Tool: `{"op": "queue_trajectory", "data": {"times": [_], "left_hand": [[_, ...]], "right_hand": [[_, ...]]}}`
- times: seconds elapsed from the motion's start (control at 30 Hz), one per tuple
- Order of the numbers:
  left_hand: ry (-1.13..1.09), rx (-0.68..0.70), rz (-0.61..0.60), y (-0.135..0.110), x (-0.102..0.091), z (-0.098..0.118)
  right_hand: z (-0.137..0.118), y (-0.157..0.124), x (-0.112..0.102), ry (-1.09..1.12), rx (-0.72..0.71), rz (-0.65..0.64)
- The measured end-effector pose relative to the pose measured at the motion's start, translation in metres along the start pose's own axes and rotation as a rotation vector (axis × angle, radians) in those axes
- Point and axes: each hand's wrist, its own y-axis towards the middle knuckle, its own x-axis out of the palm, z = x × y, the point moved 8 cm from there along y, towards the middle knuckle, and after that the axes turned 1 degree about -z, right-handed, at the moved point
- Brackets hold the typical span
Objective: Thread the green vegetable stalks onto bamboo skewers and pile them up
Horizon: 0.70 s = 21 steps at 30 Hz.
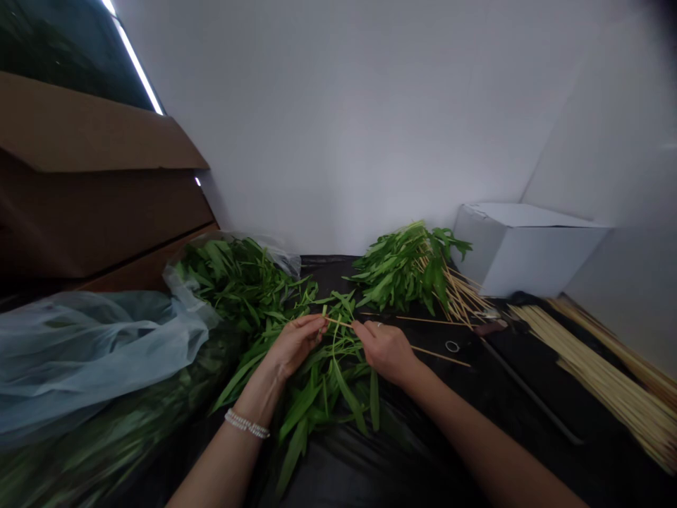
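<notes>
My right hand (pixel 385 347) grips a thin bamboo skewer (pixel 441 355), whose long end sticks out to the right. The skewer's other end runs left to the fingertips of my left hand (pixel 300 342). Those fingers are pinched around a short pale-green stem (pixel 324 311), and the skewer's tip meets it there; whether it has gone into the stem is too small to tell. Below both hands spreads a loose heap of long green leaves (pixel 302 403) on stems. Just beyond my right hand lies a pile of leafy stems on skewers (pixel 394 268), their sticks fanning to the right.
More greens (pixel 227 271) fill a clear plastic bag at the left, beside a pale plastic bag (pixel 100 353) and a cardboard box (pixel 100 212). At the right are a white box (pixel 491 250), a bundle of bamboo sticks (pixel 597 374), a dark flat object (pixel 534 374) and a small ring (pixel 452 346).
</notes>
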Motion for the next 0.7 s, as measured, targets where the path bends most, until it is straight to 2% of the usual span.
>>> {"op": "queue_trajectory", "data": {"times": [0.33,0.6,0.7], "left_hand": [[0.062,0.043,0.014,-0.001,0.000,0.003],[0.179,0.066,-0.085,-0.001,0.013,-0.009],[0.262,0.161,-0.049,-0.001,0.011,0.001]], "right_hand": [[0.001,-0.001,0.003,-0.001,0.021,-0.010],[-0.003,-0.001,0.004,0.014,-0.001,-0.007],[0.002,-0.001,0.002,-0.001,0.003,0.035]]}}
